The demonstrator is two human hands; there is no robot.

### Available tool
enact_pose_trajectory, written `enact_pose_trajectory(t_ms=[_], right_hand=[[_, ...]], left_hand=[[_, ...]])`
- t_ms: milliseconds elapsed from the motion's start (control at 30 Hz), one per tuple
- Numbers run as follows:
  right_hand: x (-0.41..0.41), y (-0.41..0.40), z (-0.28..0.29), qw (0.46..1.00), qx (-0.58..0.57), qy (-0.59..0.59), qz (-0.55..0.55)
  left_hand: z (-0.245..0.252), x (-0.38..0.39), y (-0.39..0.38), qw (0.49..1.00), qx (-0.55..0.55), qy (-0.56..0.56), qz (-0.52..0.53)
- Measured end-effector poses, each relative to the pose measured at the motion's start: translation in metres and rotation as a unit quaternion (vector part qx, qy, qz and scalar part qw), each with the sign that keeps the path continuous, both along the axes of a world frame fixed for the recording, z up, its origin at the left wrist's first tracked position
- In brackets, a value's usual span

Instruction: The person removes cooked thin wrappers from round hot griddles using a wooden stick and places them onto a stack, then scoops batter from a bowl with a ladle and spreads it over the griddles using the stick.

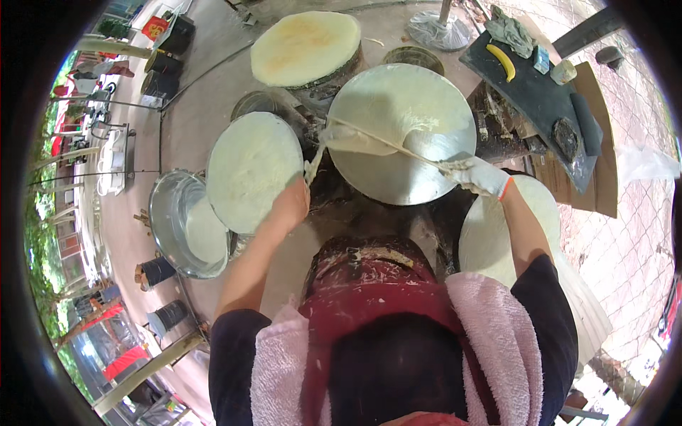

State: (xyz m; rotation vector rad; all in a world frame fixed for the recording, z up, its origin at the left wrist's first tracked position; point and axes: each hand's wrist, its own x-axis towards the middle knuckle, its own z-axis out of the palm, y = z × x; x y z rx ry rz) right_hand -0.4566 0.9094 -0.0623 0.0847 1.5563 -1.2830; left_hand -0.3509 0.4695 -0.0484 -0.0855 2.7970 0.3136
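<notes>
My right hand (482, 177), in a pale glove with an orange cuff, grips a long thin batter-coated stick (391, 145). The stick reaches left across a round metal griddle (391, 178). Pale batter (394, 96) covers the griddle's far part, while bare shiny metal shows on the near part. At the stick's far end, wet batter clings and hangs in a strand (313, 165). My bare left hand (292, 205) is by the near right edge of another round surface (256, 168) covered in pale batter. Its fingers are mostly hidden, so its hold cannot be made out.
Behind stands a griddle with a browning flatbread (306, 48). A steel basin (165, 229) of white batter sits at left. Pale round sheets (506, 229) lie under my right forearm. A dark board (538, 101) at right bears a banana (502, 61), cloth and small containers.
</notes>
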Motion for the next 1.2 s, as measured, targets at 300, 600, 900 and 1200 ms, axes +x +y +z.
enact_pose_trajectory(t_ms=[300, 600, 900, 1200], right_hand=[[0.163, -0.079, -0.038, 0.881, -0.267, -0.124, -0.370], [0.122, -0.342, -0.080, 0.870, 0.137, 0.137, -0.453], [0.170, -0.295, -0.078, 0.783, 0.212, 0.130, -0.570], [0.201, -0.223, -0.060, 0.821, 0.418, 0.282, -0.267]], left_hand=[[-0.017, 0.030, 0.002, 0.941, 0.302, 0.014, -0.149], [0.018, 0.024, -0.094, 0.749, 0.639, -0.031, 0.170], [0.004, 0.083, -0.148, 0.768, 0.615, -0.035, 0.176], [0.039, 0.099, -0.081, 0.812, 0.552, 0.038, 0.184]])
